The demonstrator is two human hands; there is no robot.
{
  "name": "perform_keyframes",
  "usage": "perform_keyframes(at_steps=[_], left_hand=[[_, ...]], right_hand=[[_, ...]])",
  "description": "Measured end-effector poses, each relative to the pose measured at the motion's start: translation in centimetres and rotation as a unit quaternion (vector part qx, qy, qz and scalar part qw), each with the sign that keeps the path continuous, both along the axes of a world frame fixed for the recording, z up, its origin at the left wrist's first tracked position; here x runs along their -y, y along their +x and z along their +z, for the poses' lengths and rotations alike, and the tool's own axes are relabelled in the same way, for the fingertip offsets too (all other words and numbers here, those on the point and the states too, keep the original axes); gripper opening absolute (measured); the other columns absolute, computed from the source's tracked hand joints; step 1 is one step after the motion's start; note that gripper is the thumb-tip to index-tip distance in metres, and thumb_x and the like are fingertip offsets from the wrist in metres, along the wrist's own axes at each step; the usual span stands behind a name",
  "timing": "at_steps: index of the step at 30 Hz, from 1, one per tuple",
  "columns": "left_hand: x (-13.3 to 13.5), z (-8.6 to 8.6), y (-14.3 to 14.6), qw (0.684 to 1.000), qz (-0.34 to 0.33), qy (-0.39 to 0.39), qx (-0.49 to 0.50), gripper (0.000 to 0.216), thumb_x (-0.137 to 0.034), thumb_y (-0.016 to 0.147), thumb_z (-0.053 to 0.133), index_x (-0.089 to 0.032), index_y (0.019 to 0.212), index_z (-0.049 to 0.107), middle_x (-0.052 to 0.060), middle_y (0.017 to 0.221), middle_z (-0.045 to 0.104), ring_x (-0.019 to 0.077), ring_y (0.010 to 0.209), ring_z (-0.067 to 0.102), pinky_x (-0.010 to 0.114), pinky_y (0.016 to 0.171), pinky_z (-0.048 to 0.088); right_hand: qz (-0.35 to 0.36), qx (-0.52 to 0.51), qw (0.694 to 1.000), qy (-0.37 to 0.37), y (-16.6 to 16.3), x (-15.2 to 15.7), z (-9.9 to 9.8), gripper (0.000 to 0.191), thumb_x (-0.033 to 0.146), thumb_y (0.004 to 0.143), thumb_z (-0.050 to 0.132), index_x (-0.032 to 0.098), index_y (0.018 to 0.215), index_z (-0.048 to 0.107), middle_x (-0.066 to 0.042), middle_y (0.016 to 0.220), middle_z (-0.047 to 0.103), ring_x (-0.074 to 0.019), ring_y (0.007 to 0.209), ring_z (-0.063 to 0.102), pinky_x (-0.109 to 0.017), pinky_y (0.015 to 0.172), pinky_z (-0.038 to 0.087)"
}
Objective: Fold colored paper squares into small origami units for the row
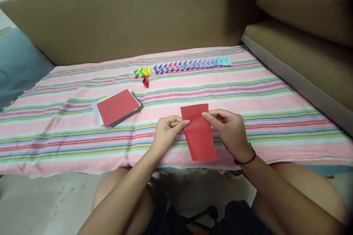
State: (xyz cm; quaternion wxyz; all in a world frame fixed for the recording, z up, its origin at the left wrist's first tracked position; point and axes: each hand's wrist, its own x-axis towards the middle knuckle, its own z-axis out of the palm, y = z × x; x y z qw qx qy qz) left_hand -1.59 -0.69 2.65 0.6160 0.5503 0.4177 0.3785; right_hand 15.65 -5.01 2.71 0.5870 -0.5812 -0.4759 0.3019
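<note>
A red sheet of paper [200,137] is held up above the front edge of the striped cloth. My left hand [170,130] pinches its left edge, thumb on the near face and fingers behind. On the opposite edge, my right hand [228,128] grips it the same way, a dark band around that wrist. The sheet is a tall rectangle and bends slightly near the thumbs. To the left lies a stack of coloured paper [118,108] with a red sheet on top. Farther back sits a small dark red folded paper piece [145,82].
A row of purple, pink and turquoise folded paper pieces [190,64] runs along the back of the striped cloth [82,147]. Several green and yellow folded pieces [141,72] sit at its left. Behind rises a brown backrest [143,18]; cushions [300,47] are piled at right.
</note>
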Motion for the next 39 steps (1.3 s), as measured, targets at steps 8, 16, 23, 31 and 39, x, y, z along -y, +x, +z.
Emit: perform_keyframes(at_steps=[8, 16, 23, 31, 39], left_hand=[[0.0, -0.1, 0.5, 0.999, -0.01, -0.025, -0.027, 0.025, -0.036, 0.066, 0.077, -0.014, 0.063, 0.066, 0.002, 0.06, 0.069, 0.0131, 0.059, 0.063, 0.022, 0.06, 0.048], [0.1, 0.0, 0.7, 0.996, -0.057, -0.062, -0.021, 0.025, -0.037, 0.066, 0.078, -0.014, 0.072, 0.07, 0.004, 0.07, 0.074, 0.0166, 0.066, 0.067, 0.025, 0.066, 0.051], [-0.1, -0.1, 0.7, 0.997, -0.029, -0.067, -0.019, 0.026, -0.037, 0.063, 0.079, -0.014, 0.065, 0.069, 0.004, 0.068, 0.073, 0.0165, 0.064, 0.067, 0.027, 0.067, 0.052], [-0.6, 0.1, 0.4, 0.999, 0.009, -0.048, -0.018, 0.026, -0.035, 0.061, 0.081, -0.013, 0.065, 0.069, 0.004, 0.067, 0.072, 0.0158, 0.064, 0.065, 0.027, 0.067, 0.051], [-0.8, -0.2, 0.4, 0.998, 0.003, -0.062, 0.0, 0.027, -0.039, 0.065, 0.079, -0.014, 0.07, 0.071, 0.004, 0.069, 0.072, 0.0164, 0.066, 0.066, 0.029, 0.071, 0.052]], right_hand=[[-0.021, -0.066, 0.998, 0.007, 0.2, -0.5, -0.2, 0.013, 0.03, 0.073, 0.073, 0.018, 0.069, 0.071, -0.001, 0.069, 0.07, -0.0141, 0.065, 0.061, -0.025, 0.058, 0.048], [-0.019, -0.105, 0.994, 0.006, 0.5, -0.7, -0.5, 0.016, 0.034, 0.074, 0.072, 0.019, 0.071, 0.072, -0.001, 0.069, 0.069, -0.0155, 0.066, 0.062, -0.027, 0.061, 0.05], [0.079, -0.177, 0.98, -0.052, 1.1, -0.8, 0.3, 0.027, 0.045, 0.074, 0.07, 0.018, 0.078, 0.071, -0.004, 0.078, 0.071, -0.0174, 0.071, 0.066, -0.03, 0.067, 0.056], [0.203, -0.169, 0.956, -0.128, 2.2, -0.4, 0.9, 0.024, 0.042, 0.071, 0.074, 0.018, 0.074, 0.073, -0.004, 0.078, 0.072, -0.0192, 0.074, 0.069, -0.033, 0.073, 0.058], [0.143, -0.122, 0.976, -0.108, 1.9, -0.6, 0.0, 0.023, 0.041, 0.069, 0.075, 0.019, 0.07, 0.073, -0.004, 0.073, 0.072, -0.0202, 0.072, 0.069, -0.033, 0.07, 0.058]])
